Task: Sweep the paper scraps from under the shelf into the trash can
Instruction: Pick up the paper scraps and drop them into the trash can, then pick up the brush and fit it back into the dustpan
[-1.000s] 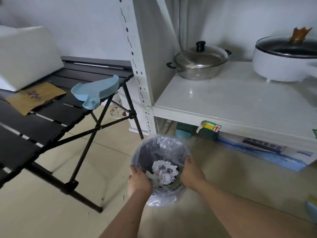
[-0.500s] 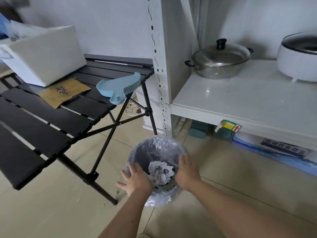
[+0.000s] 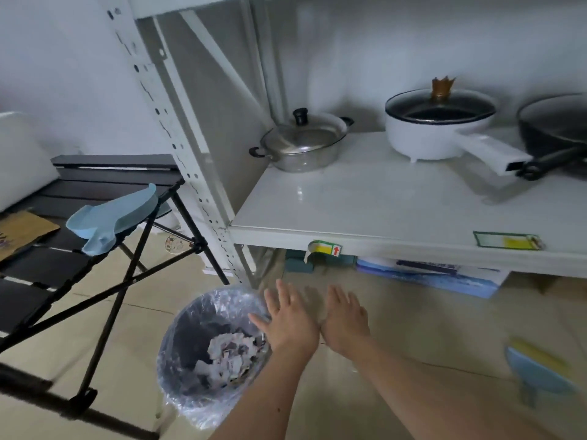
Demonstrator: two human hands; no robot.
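Observation:
A dark trash can (image 3: 187, 338) lined with a clear plastic bag stands on the floor by the shelf's left post. Crumpled paper scraps (image 3: 230, 355) lie inside it. My left hand (image 3: 290, 320) hovers flat with spread fingers over the can's right rim, holding nothing. My right hand (image 3: 344, 319) is beside it, also flat and empty, above the bare floor. The white shelf (image 3: 365, 214) is straight ahead, with the dim gap under it behind my hands.
A black folding table (image 3: 63, 265) at left carries a blue dustpan (image 3: 111, 214). Pots and pans (image 3: 301, 142) sit on the shelf board. Boxes (image 3: 444, 276) lie under the shelf. A blue brush with yellow bristles (image 3: 536, 371) lies on the floor at right.
Both hands have let go of the trash can's rim and moved right with fingers spread. The view has swung right, and the can now sits lower left.

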